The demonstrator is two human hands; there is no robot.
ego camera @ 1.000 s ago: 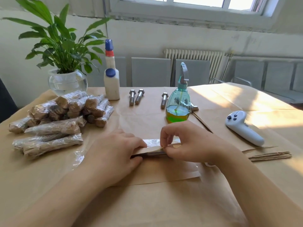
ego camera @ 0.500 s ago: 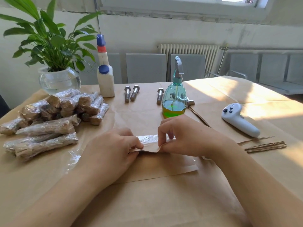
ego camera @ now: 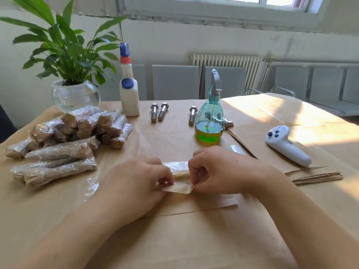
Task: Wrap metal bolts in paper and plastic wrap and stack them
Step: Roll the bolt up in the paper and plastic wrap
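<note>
Both hands work at the worktop's near middle, in front of the spray bottle. Left hand grip closed, fingers curled, pinching the edge of a brown paper sheet; right hand grip likewise closed, fingertips pinching the same paper edge. Between the hands a strip of shiny plastic wrap shows; the bolt inside is hidden, can't tell how it lies. Pile of wrapped bolts stacked well left of the spray bottle, all in paper and clear film. Three bare bolts lie just left of the spray bottle, heads pointing away; another peeks out behind the bottle's right side. White glue bottle stands left of those bolts, potted plant further left. White controller right of the spray bottle, paper strips nearer than it.
</note>
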